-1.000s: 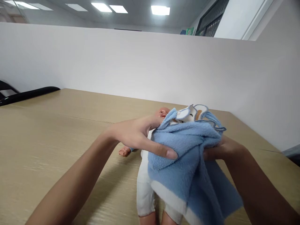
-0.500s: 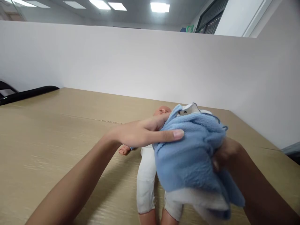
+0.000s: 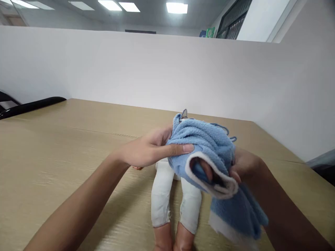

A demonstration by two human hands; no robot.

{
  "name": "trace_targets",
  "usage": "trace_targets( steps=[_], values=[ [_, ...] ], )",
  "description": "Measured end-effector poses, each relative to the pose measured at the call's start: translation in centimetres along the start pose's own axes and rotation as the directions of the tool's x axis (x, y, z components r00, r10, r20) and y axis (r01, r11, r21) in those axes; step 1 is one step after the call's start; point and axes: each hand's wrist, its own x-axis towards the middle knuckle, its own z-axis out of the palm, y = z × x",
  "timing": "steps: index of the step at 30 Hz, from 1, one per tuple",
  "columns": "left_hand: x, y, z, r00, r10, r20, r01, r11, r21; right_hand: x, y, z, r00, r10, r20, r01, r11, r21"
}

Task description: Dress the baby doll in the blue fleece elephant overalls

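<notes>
A fluffy light-blue baby garment (image 3: pixel 206 137) with white-edged openings is bunched up between my hands above a baby doll (image 3: pixel 163 195). My left hand (image 3: pixel 154 148) grips its left side, thumb lying on top and the other fingers behind the cloth. On the right, my right hand (image 3: pixel 243 165) is closed on the garment near a white-trimmed opening facing me. A finger shows inside that opening. Another part with a white edge hangs down below my right hand. The doll lies on its back in white trousers, its bare lower legs toward me. Cloth and hands hide its head and chest.
The doll rests on a wood-grain table (image 3: pixel 65 167). A white partition (image 3: pixel 125 69) rises behind the table. Black curved furniture (image 3: pixel 34 106) stands at the left edge, and a dark item with grey cloth (image 3: pixel 323 164) is at the right.
The garment has shifted left and turned, so a white-edged opening now faces me. It covers the doll's face, which showed before. Both hands keep hold and have moved slightly left.
</notes>
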Motion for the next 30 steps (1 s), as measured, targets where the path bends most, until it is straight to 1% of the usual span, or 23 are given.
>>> trace_targets(
  steps=[1,2,3,4,6,7,8,9,10,12,15,17,19,21,24,26,27,29,30],
  values=[
    [-0.2,-0.1,0.2,1.0,-0.012,-0.016,0.012,0.999,-0.034,0.0,0.0,0.1,0.991,0.018,0.129,-0.017,1.0,-0.005],
    [-0.5,-0.4,0.5,0.999,-0.028,-0.022,0.027,0.997,-0.071,0.0,0.0,0.3,0.978,0.024,0.207,-0.023,1.0,-0.007],
    [-0.8,-0.8,0.9,0.999,-0.044,-0.014,0.042,0.993,-0.113,0.0,0.1,0.6,0.977,0.012,0.214,-0.011,1.0,-0.006],
    [-1.2,-1.3,1.4,0.998,-0.058,0.013,0.059,0.985,-0.16,-0.1,0.3,0.9,0.988,-0.011,0.156,0.011,1.0,0.003],
    [-2.2,-2.5,2.5,0.991,-0.069,0.111,0.095,0.964,-0.247,-0.3,0.9,1.8,0.999,-0.041,0.004,0.04,0.999,0.02],
    [-2.9,-3.2,3.2,0.985,-0.07,0.157,0.112,0.953,-0.281,-0.4,1.4,2.2,0.999,-0.033,-0.043,0.034,0.999,0.02],
    [-3.7,-3.8,3.8,0.981,-0.071,0.179,0.123,0.945,-0.303,-0.6,1.9,2.6,0.997,-0.015,-0.075,0.016,1.0,0.018],
    [-4.5,-4.3,4.4,0.986,-0.079,0.146,0.124,0.936,-0.329,-0.8,2.5,3.1,0.996,0.01,-0.094,-0.009,1.0,0.013],
    [-5.3,-4.7,5.1,0.992,-0.089,0.085,0.113,0.929,-0.352,-1.1,3.0,3.6,0.994,0.031,-0.103,-0.03,1.0,0.008],
    [-6.8,-5.3,6.2,0.99,-0.123,-0.068,0.09,0.924,-0.371,-1.5,3.9,4.7,0.988,0.07,-0.141,-0.069,0.998,0.01],
    [-8.4,-5.6,7.5,0.958,-0.143,-0.247,0.045,0.93,-0.364,-2.1,4.7,6.6,0.953,0.164,-0.254,-0.156,0.986,0.052],
    [-9.2,-5.7,8.1,0.937,-0.16,-0.31,0.038,0.931,-0.363,-2.3,5.0,8.0,0.919,0.232,-0.318,-0.219,0.973,0.077],
    [-9.9,-5.8,8.6,0.922,-0.197,-0.334,0.065,0.928,-0.367,-2.5,5.2,9.2,0.912,0.248,-0.327,-0.235,0.969,0.079],
    [-10.8,-5.9,9.1,0.916,-0.226,-0.332,0.103,0.931,-0.35,-2.7,5.5,10.2,0.929,0.215,-0.301,-0.205,0.977,0.063],
    [-12.2,-6.3,9.9,0.927,-0.281,-0.249,0.189,0.923,-0.336,-3.3,6.0,11.1,0.965,0.141,-0.22,-0.134,0.99,0.048],
    [-13.0,-6.8,10.7,0.917,-0.34,-0.208,0.259,0.904,-0.34,-3.7,6.1,11.6,0.983,0.12,-0.142,-0.112,0.992,0.062],
    [-13.3,-7.1,11.0,0.903,-0.369,-0.219,0.286,0.899,-0.333,-3.9,6.0,11.8,0.987,0.122,-0.109,-0.116,0.991,0.06],
    [-13.7,-7.8,11.7,0.864,-0.398,-0.308,0.309,0.903,-0.299,-4.2,5.6,12.5,0.986,0.147,-0.075,-0.147,0.989,0.003],
    [-13.7,-8.1,12.0,0.843,-0.405,-0.355,0.318,0.906,-0.278,-4.3,5.4,12.9,0.983,0.164,-0.077,-0.169,0.984,-0.052]
  ],
)
